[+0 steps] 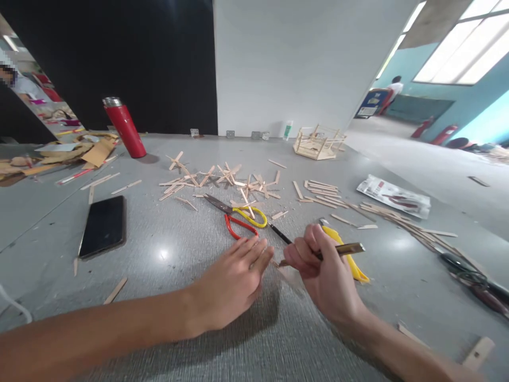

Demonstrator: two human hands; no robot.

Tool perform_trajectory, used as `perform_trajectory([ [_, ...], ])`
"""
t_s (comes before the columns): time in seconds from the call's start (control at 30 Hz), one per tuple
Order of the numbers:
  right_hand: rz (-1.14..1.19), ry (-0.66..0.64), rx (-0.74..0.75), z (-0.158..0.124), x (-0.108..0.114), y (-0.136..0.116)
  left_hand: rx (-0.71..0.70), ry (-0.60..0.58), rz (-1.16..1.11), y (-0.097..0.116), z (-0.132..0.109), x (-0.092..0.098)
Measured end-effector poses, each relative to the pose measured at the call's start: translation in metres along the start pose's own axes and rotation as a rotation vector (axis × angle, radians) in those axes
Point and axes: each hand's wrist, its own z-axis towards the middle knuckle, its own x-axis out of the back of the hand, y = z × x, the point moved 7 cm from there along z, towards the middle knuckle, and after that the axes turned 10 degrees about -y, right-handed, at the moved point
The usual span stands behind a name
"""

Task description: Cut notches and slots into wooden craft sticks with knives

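Clock centred on the gap between my hands. Held item: a slim tool (350, 248), dark along part of its length, with a dull brass-coloured end projecting from my right hand (324, 268) toward 3 o'clock; its other end lies low near the tabletop, pointing to 9. Right grip: fingers curled tight around the tool. Left hand (238, 273): palm down, fingers straight and together, tips near the tool's low end; cannot tell whether anything is pinned beneath. The detail between both sets of fingertips is too blurred to read. Surroundings: scissors (231, 210) at 11 o'clock, red and yellow handles spread, the red loop just beyond my left fingers. A black pen (280, 234) at 12, one end hidden by my right hand, which also covers part of a yellow-handled tool (355, 268). Crossed wooden sticks (228, 175) heaped at 11; more, roughly parallel sticks (322, 187) at 1. Phone (103, 225), dark screen, between 9 and 10. Dark-handled tool (473, 278) at 3. Containers: red flask (126, 127), silver cap on, between 10 and 11, contents hidden; printed white packet (393, 196) lying flat at 2, contents not visible; white-and-green tube (287, 130) upright at 12; open stick frame (312, 155) between 12 and 1, interior indistinct.
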Motion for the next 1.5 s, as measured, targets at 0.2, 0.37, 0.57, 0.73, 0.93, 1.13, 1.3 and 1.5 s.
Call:
perform_trajectory([
  [0.2, 0.241, 0.104, -0.166, -0.01, 0.0, -0.018, 0.06, 0.024, -0.715, -0.006, 0.008, 0.03],
  [0.37, 0.172, 0.136, -0.274, -0.02, -0.005, -0.029, 0.133, -0.083, -1.448, 0.004, 0.007, 0.037],
  [0.57, 0.077, 0.097, -0.311, -0.027, -0.02, -0.041, 0.088, -0.092, -1.759, 0.016, 0.002, 0.055],
  [0.73, 0.054, 0.19, -0.315, -0.037, -0.011, -0.035, 0.069, -0.096, -1.77, 0.023, -0.004, 0.064],
  [0.93, 0.036, 0.175, -0.376, -0.045, -0.002, -0.024, 0.072, -0.108, -1.755, 0.027, -0.005, 0.066],
  [1.13, 0.082, 0.173, -0.384, -0.048, -0.005, -0.022, 0.118, -0.129, -1.686, 0.028, -0.008, 0.066],
  [1.3, 0.033, 0.157, -0.304, -0.047, -0.007, -0.03, 0.184, -0.206, -1.612, 0.029, -0.012, 0.064],
  [1.5, 0.023, 0.144, -0.194, -0.045, -0.007, -0.041, 0.239, -0.215, -1.5, 0.03, -0.013, 0.064],
])
